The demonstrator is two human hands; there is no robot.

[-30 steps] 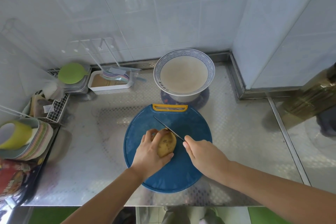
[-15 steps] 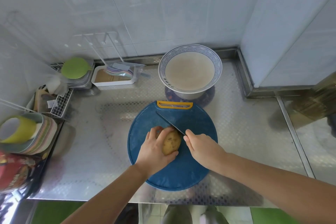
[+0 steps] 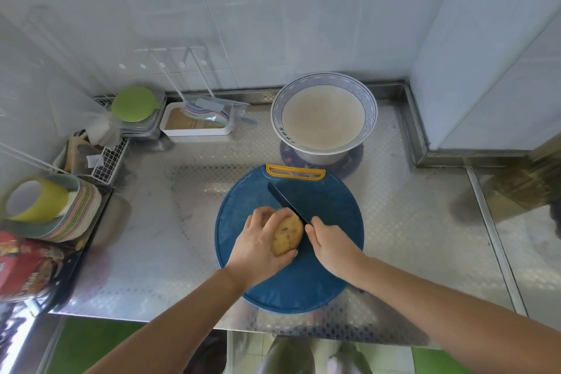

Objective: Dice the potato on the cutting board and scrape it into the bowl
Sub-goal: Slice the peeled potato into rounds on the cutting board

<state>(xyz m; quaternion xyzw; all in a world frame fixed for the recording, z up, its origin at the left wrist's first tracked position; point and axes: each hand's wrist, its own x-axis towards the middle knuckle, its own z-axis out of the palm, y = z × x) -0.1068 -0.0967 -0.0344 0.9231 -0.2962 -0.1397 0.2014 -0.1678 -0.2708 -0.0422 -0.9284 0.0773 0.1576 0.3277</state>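
A whole brown potato (image 3: pixel 287 231) lies on the round blue cutting board (image 3: pixel 331 206) with a yellow handle. My left hand (image 3: pixel 258 247) grips the potato from its left side, fingers curled over its top. My right hand (image 3: pixel 332 244) holds a knife whose dark blade (image 3: pixel 287 203) runs up and left along the potato's right edge; I cannot tell whether it has entered the potato. The handle is hidden in my fist. A white bowl (image 3: pixel 324 94) with a blue patterned rim stands just behind the board.
The steel counter (image 3: pixel 170 222) carries a white tray with coloured spoons (image 3: pixel 197 123), a green lid on containers (image 3: pixel 133 104), a wire basket (image 3: pixel 100 158) and stacked plates with a yellow cup (image 3: pixel 45 206) at the left. A raised ledge (image 3: pixel 425 155) bounds the right.
The knife blade has come closer against the potato's right side. My left hand keeps the same grip. The view has shifted slightly.
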